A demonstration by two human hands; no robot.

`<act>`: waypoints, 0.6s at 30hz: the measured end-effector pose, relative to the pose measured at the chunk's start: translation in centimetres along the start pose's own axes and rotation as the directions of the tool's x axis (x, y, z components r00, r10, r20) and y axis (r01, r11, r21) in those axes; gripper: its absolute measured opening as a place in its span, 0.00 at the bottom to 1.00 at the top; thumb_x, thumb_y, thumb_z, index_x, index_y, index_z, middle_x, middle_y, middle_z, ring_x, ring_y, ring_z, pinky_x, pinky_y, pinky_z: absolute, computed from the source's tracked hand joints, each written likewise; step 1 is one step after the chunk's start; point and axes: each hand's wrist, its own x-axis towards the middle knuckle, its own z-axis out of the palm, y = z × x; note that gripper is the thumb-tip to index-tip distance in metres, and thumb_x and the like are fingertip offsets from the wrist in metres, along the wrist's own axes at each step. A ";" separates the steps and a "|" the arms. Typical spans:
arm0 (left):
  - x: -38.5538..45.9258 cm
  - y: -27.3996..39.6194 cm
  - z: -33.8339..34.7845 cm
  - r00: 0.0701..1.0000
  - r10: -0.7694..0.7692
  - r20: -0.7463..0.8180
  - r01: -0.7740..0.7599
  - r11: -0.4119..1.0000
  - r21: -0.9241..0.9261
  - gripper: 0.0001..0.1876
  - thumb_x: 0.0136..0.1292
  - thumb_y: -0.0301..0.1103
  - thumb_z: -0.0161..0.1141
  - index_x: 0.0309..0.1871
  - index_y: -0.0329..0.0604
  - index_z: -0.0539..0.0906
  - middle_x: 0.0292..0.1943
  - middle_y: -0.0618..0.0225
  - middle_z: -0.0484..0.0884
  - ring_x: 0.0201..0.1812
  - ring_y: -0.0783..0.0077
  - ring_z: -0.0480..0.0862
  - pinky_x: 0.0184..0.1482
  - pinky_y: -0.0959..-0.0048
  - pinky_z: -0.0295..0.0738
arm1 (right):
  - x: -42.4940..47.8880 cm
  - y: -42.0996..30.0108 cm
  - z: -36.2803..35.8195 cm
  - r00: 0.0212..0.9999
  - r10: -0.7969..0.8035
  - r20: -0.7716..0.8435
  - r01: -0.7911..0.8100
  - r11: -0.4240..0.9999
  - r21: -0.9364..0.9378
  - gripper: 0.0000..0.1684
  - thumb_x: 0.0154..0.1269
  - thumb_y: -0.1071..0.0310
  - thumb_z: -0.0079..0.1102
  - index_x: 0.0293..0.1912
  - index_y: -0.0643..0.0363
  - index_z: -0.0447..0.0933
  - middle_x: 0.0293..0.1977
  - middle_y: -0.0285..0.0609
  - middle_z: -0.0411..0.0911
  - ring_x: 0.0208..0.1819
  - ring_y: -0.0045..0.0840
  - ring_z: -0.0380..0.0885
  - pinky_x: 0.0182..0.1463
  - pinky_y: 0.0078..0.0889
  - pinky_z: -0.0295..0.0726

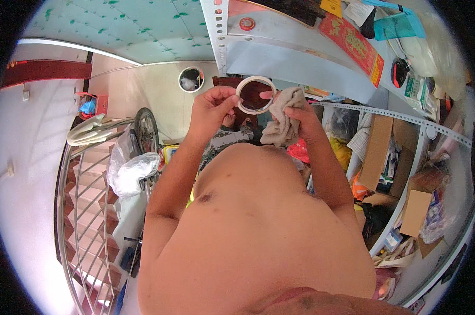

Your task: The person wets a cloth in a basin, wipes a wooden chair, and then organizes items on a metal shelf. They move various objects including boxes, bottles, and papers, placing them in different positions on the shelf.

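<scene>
A cream-white ring (257, 78), which looks like a roll of tape, is held up in front of my bare torso. My left hand (213, 108) pinches its left rim between thumb and fingers. Bunched in my right hand (309, 120) is a beige cloth (285, 118), which lies against the ring's right side. One fingertip of the right hand shows inside the ring's opening. The cloth hides most of the other right fingers.
A round bin (180, 81) with a white bag inside stands on the floor ahead. On my right is a perforated white metal shelf (398, 121) with cardboard boxes (376, 151). To the left are a bicycle wheel (146, 125), plastic bags (137, 175) and a metal stair railing (63, 212).
</scene>
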 end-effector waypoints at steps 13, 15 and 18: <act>1.4 -7.8 -2.9 0.956 0.260 -0.138 -0.052 0.612 0.789 0.07 0.72 0.30 0.58 0.45 0.35 0.79 0.38 0.47 0.84 0.40 0.41 0.84 0.43 0.53 0.78 | -7.0 5.7 -11.5 0.783 -0.058 -0.619 -0.156 0.946 -0.285 0.32 0.60 0.55 0.74 0.59 0.62 0.78 0.51 0.43 0.82 0.51 0.30 0.81 0.56 0.37 0.80; 2.2 -7.9 -2.2 0.833 0.540 0.124 -0.374 0.382 0.845 0.08 0.76 0.32 0.56 0.45 0.35 0.78 0.33 0.55 0.81 0.27 0.64 0.83 0.31 0.66 0.79 | -8.7 7.2 -13.2 0.751 -0.021 -0.660 -0.138 0.973 -0.187 0.30 0.61 0.57 0.74 0.58 0.62 0.78 0.50 0.42 0.83 0.50 0.29 0.82 0.55 0.36 0.81; 3.4 -7.9 0.1 0.985 0.158 0.066 -0.171 0.872 0.458 0.11 0.79 0.34 0.54 0.49 0.33 0.78 0.35 0.66 0.80 0.33 0.76 0.82 0.31 0.75 0.82 | -10.9 8.0 -13.6 0.784 -0.045 -0.619 -0.059 0.987 -0.146 0.27 0.62 0.59 0.72 0.56 0.63 0.79 0.47 0.41 0.84 0.46 0.27 0.83 0.52 0.34 0.83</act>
